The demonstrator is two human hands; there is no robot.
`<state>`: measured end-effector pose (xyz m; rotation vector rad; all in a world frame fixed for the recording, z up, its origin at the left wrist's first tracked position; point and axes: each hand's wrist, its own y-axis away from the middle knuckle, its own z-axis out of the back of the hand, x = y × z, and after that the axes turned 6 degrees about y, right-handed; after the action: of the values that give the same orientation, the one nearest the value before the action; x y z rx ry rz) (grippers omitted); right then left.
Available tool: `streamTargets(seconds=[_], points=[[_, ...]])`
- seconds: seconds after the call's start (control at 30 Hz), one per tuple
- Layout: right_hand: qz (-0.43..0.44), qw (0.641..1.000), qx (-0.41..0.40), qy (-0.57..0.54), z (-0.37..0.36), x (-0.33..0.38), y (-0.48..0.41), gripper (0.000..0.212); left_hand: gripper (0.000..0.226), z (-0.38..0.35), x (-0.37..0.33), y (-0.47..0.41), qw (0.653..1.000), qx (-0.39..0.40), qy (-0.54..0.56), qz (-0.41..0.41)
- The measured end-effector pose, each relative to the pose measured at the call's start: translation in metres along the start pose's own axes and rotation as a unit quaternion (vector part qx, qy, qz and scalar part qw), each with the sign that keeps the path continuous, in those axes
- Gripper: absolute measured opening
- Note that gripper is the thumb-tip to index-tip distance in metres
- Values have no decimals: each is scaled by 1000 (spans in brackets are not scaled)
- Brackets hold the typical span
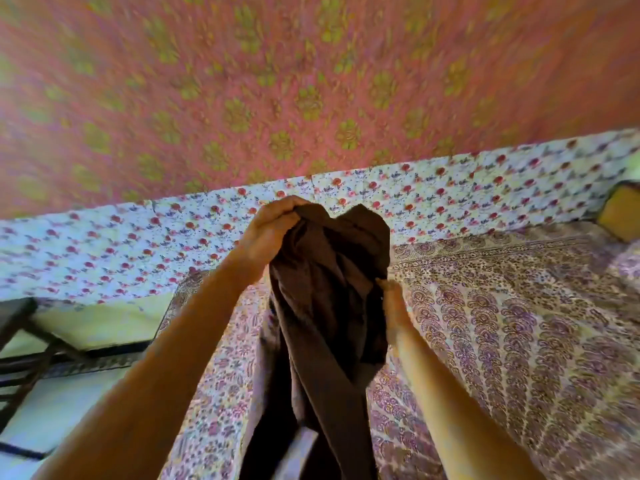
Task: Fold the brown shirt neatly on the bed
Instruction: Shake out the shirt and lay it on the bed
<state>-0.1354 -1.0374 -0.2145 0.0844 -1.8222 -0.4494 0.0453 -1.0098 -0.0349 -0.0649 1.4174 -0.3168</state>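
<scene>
Here the brown shirt hangs bunched above the bed, its lower end cut off at 6 o'clock. The left hand clenches its top at 11 o'clock. The right hand pinches its 3 o'clock edge, fingers mostly hidden behind cloth.

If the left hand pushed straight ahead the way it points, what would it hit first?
Probably the white cloth with red flowers behind the left hand gripping the brown shirt; depth unclear.

Right hand half behind brown shirt
</scene>
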Motion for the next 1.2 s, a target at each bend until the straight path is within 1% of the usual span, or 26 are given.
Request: streamTargets(seconds=[0.03, 0.07, 0.1, 0.13, 0.17, 0.2, 0.27, 0.33, 0.47, 0.53, 0.6, 0.67, 0.7, 0.77, 0.8, 0.87, 0.9, 0.93, 1.0, 1.03, 1.07, 1.1, 1.13, 1.17, 1.2], points=[[2, 1000, 17, 11, -2, 8, 13, 25, 31, 5, -15, 7, 1000, -4, -9, -13], [7, 1000, 11, 23, 0, 14, 21, 16, 28, 8, -27, 12, 999, -14, -21, -25], [25, 999, -15, 30, 2, 22, 32, 11, 27, 15, -38, 17, 998, -40, -43, -38], [58, 997, -47, 24, 6, 29, 42, 11, 26, 21, -46, 23, 993, -73, -72, -50], [90, 992, -87, 34, 12, 38, 52, 16, 25, 29, -51, 29, 985, -115, -114, -56], [120, 984, -123, 54, 19, 48, 61, 23, 23, 37, -52, 34, 971, -164, -162, -57], [179, 960, -184, 108, 35, 72, 79, 27, 19, 48, -49, 47, 940, -234, -245, -49], [241, 935, -211, 152, 51, 102, 102, 26, 20, 46, -48, 66, 922, -265, -280, -48], [342, 887, -256, 172, 82, 163, 158, 25, 18, 22, -64, 96, 899, -321, -292, -52], [362, 883, -249, 166, 100, 188, 182, 24, 21, 6, -82, 110, 889, -347, -296, -52], [357, 893, -226, 155, 117, 210, 205, 25, 27, -9, -104, 122, 876, -365, -310, -62], [328, 914, -197, 138, 139, 231, 234, 31, 34, -23, -129, 135, 864, -380, -317, -91], [313, 923, -181, 128, 154, 242, 247, 32, 35, -29, -142, 142, 865, -379, -309, -113], [305, 931, -138, 144, 183, 263, 270, 31, 34, -33, -162, 153, 881, -348, -268, -176], [301, 933, -110, 166, 199, 274, 283, 34, 33, -37, -172, 162, 892, -324, -241, -204], [288, 936, -74, 187, 231, 291, 302, 47, 34, -48, -192, 178, 901, -288, -206, -250], [313, 926, -79, 196, 242, 298, 304, 38, 35, -53, -200, 185, 902, -279, -196, -264], [357, 907, -91, 203, 253, 304, 309, 24, 36, -60, -209, 193, 901, -277, -191, -273], [470, 846, -132, 213, 263, 310, 316, 38, 36, -74, -225, 204, 896, -289, -180, -284], [519, 811, -166, 213, 265, 309, 321, 38, 37, -80, -232, 209, 894, -294, -171, -293], [564, 763, -223, 221, 265, 308, 325, 36, 40, -84, -238, 212, 891, -293, -162, -307], [602, 708, -294, 225, 265, 307, 328, 38, 43, -88, -244, 214, 888, -290, -157, -320], [630, 660, -347, 217, 266, 306, 327, 38, 45, -90, -249, 215, 883, -290, -164, -329], [649, 632, -375, 199, 266, 305, 325, 37, 46, -90, -252, 213, 876, -294, -184, -333], [662, 615, -384, 191, 266, 304, 322, 36, 46, -89, -253, 211, 869, -299, -209, -335]])
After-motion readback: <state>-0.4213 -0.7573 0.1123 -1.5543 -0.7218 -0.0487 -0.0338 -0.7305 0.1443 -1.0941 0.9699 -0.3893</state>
